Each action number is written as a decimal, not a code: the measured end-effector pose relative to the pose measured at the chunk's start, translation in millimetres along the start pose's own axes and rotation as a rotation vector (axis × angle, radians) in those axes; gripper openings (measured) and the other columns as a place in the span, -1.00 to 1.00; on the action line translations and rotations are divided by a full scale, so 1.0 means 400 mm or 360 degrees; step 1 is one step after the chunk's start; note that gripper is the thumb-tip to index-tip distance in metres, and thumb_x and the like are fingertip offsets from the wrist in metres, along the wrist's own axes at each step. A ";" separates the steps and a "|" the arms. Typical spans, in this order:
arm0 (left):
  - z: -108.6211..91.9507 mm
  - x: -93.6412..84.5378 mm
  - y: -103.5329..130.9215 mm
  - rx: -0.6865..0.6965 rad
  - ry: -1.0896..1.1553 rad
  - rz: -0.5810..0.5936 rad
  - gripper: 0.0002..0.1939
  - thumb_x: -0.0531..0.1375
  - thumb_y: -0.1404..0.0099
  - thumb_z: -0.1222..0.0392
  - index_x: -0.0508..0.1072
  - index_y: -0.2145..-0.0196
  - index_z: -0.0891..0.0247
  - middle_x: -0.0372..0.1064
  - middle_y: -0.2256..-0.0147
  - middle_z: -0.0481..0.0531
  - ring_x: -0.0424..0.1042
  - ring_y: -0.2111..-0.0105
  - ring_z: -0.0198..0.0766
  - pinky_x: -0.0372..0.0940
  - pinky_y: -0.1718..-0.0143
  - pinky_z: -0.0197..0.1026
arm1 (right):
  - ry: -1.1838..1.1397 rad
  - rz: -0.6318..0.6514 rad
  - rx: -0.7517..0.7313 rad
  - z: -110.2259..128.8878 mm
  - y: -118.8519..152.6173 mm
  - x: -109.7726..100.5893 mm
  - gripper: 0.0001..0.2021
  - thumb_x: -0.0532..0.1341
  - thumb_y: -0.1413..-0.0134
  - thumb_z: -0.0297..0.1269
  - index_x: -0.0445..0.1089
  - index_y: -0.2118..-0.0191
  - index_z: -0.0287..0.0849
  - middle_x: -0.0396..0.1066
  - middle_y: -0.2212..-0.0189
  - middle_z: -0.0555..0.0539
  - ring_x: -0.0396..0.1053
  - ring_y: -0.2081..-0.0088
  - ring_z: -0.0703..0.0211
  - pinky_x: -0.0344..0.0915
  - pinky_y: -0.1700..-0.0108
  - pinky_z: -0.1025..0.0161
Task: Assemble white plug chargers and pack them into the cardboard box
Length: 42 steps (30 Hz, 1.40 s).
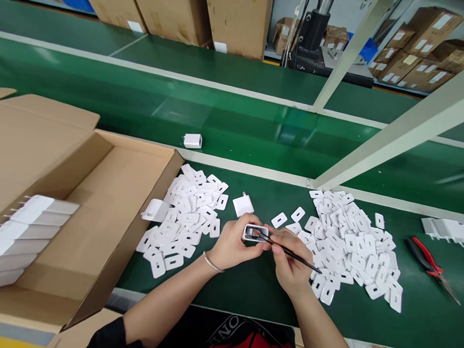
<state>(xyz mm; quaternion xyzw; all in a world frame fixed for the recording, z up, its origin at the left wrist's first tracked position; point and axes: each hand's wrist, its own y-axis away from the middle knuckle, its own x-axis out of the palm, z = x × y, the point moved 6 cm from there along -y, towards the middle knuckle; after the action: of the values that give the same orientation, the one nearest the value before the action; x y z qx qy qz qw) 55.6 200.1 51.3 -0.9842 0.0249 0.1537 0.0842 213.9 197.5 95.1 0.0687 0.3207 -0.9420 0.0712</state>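
Observation:
My left hand [235, 241] holds an open white charger housing [246, 233], its open end facing up and small parts showing inside. My right hand [292, 257] grips black tweezers [299, 258], whose tips reach into the housing's opening. Just beyond my left hand, a white charger [243, 204] lies on the green table. White slotted cover plates are heaped in a left pile [188, 208] and a right pile [351, 241], on either side of my hands.
An open cardboard box [133, 163] with white chargers [20, 237] stands at left. Red-handled pliers [429, 259] and more chargers [447, 230] lie at right. One charger [192, 140] sits behind the rail. A slanted white post [393, 129] rises at right.

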 end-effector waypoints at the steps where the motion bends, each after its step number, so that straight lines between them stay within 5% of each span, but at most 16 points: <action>1: 0.000 0.000 0.001 -0.0001 0.0001 0.0001 -0.69 0.35 -0.20 0.05 0.34 0.19 0.14 0.58 0.33 -0.05 0.51 0.47 -0.28 0.32 0.44 -0.27 | -0.0005 0.0002 0.0006 -0.001 0.001 0.000 -0.81 0.28 -0.33 -0.39 0.55 0.03 0.00 0.63 0.35 -0.07 0.67 0.19 -0.06 0.62 0.16 -0.02; 9: 0.004 0.001 0.002 0.0002 0.0020 0.0020 -0.70 0.33 -0.21 0.08 0.34 0.17 0.13 0.61 0.30 -0.02 0.56 0.41 -0.25 0.36 0.40 -0.25 | -0.0092 0.0039 0.0054 -0.013 0.012 0.003 -0.82 0.25 -0.35 -0.38 0.52 0.02 -0.02 0.63 0.35 -0.09 0.65 0.17 -0.05 0.62 0.14 -0.09; 19: -0.005 0.002 0.007 0.0055 -0.0004 -0.0001 -0.73 0.34 -0.22 0.08 0.36 0.18 0.13 0.57 0.32 -0.04 0.56 0.41 -0.26 0.37 0.40 -0.26 | -0.0193 -0.0153 0.0124 -0.016 -0.004 -0.009 -0.85 0.13 -0.44 -0.32 0.44 0.16 -0.03 0.35 0.53 0.07 0.37 0.49 0.18 0.52 0.30 0.04; 25: -0.012 -0.001 0.003 0.0108 -0.0066 -0.0023 -0.72 0.34 -0.21 0.11 0.35 0.19 0.12 0.58 0.33 -0.06 0.58 0.41 -0.25 0.37 0.40 -0.26 | -0.0064 0.0033 0.0112 -0.025 0.002 0.001 -0.86 0.18 -0.37 -0.39 0.43 0.24 -0.04 0.43 0.45 0.00 0.40 0.42 0.14 0.48 0.29 0.05; 31: -0.011 -0.008 0.001 0.0087 0.0056 -0.0075 -0.70 0.35 -0.26 0.16 0.33 0.13 0.13 0.61 0.19 0.01 0.59 0.33 -0.26 0.41 0.32 -0.24 | 0.0223 -0.0350 0.0106 -0.030 -0.025 -0.055 -0.82 0.12 -0.43 -0.37 0.46 0.07 -0.01 0.38 0.41 0.01 0.40 0.39 0.13 0.45 0.24 0.07; 37: 0.006 -0.039 -0.004 -0.0051 0.0344 -0.0387 -0.68 0.34 -0.30 0.16 0.28 0.11 0.14 0.56 0.14 0.03 0.50 0.41 -0.36 0.23 0.52 -0.35 | 0.1136 0.0452 0.0269 -0.131 -0.025 -0.001 -0.59 0.03 -0.28 -0.57 0.50 -0.05 -0.09 0.45 0.14 -0.19 0.42 0.09 -0.08 0.43 0.06 -0.05; 40: 0.006 -0.044 -0.008 -0.0023 0.0421 -0.0422 -0.68 0.34 -0.32 0.17 0.25 0.12 0.14 0.56 0.14 0.03 0.47 0.42 -0.38 0.21 0.51 -0.35 | 0.1250 0.0568 0.0300 -0.158 -0.015 -0.008 -0.34 -0.04 -0.10 -0.71 0.40 -0.23 -0.09 0.47 -0.01 -0.20 0.40 0.01 -0.10 0.40 -0.07 -0.10; 42: 0.007 -0.043 -0.009 0.0006 0.0452 -0.0390 -0.68 0.33 -0.34 0.15 0.25 0.10 0.14 0.55 0.12 0.04 0.45 0.42 -0.39 0.21 0.50 -0.34 | 0.1280 0.0607 0.0336 -0.165 -0.015 -0.031 -0.34 0.02 -0.06 -0.69 0.38 -0.24 -0.10 0.45 -0.07 -0.20 0.37 -0.03 -0.12 0.38 -0.10 -0.11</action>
<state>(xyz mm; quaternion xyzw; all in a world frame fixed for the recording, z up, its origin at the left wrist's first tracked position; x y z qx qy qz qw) 38.5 204.3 54.4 -0.9915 -0.0831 0.0017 0.0998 230.7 243.9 48.9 0.4936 0.2068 -0.8381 0.1059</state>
